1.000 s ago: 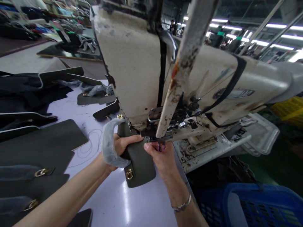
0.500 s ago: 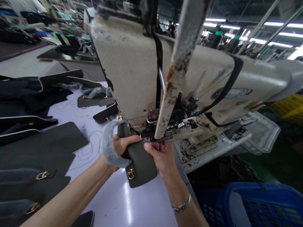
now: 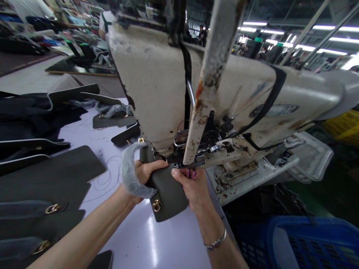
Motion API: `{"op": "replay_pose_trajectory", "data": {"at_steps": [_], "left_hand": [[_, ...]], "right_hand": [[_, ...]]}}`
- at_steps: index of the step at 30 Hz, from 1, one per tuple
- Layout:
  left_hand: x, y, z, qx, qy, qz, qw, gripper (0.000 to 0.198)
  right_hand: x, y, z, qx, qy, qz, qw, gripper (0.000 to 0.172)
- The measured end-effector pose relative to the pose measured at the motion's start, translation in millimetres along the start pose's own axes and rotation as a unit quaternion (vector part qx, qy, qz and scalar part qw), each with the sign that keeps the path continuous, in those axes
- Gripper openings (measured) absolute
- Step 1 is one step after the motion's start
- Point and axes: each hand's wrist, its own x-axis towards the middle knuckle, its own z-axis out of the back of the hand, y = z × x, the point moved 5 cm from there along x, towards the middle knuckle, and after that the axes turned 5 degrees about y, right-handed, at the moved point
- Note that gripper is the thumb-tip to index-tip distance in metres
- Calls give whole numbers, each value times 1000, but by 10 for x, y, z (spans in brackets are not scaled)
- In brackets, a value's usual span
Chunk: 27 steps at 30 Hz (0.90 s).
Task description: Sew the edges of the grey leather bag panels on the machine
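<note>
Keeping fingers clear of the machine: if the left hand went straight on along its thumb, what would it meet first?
Most likely the small metal parts at the bottom of the sewing machine, just beyond the left hand; depth there is hard to judge.

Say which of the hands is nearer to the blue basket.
Right. The right hand is at the dark panel's right edge, with the basket to its lower right. The left hand is farther away, at the panel's left.

light: white ceiling strips (image 3: 330, 27), lit | floor (image 3: 322, 201): dark green, right | furniture: pale-topped table (image 3: 30, 71), rear left
</note>
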Motion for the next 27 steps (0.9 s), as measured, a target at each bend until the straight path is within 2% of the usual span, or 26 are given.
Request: {"op": "replay_pose_trajectory", "data": {"at_steps": [3, 7, 10, 15, 19, 23, 27], "left_hand": [[6, 19, 24, 10, 8, 0, 1000, 46], [-35, 68, 36, -5, 19, 25, 999, 45], [-109, 109, -23, -40, 22, 17, 999, 41], [-325, 185, -207, -140, -84, -20, 986, 30], [-445, 275, -364, -205, -121, -27, 971, 22], [-470, 328, -424, -246, -140, -40, 958, 25], [-457, 338, -435, -255, -162, -38, 953, 24]], "right_hand": [[-33, 44, 20, -34, 14, 13, 999, 25], [-167, 216, 60, -191, 44, 70, 978, 36], [-195, 278, 121, -224, 58, 76, 970, 34], [6, 239, 277, -132, 108, 6, 985, 27], [131, 331, 383, -118, 150, -39, 981, 22], [173, 470, 435, -165, 162, -25, 972, 22], [199, 466, 430, -213, 179, -2, 961, 23]]}}
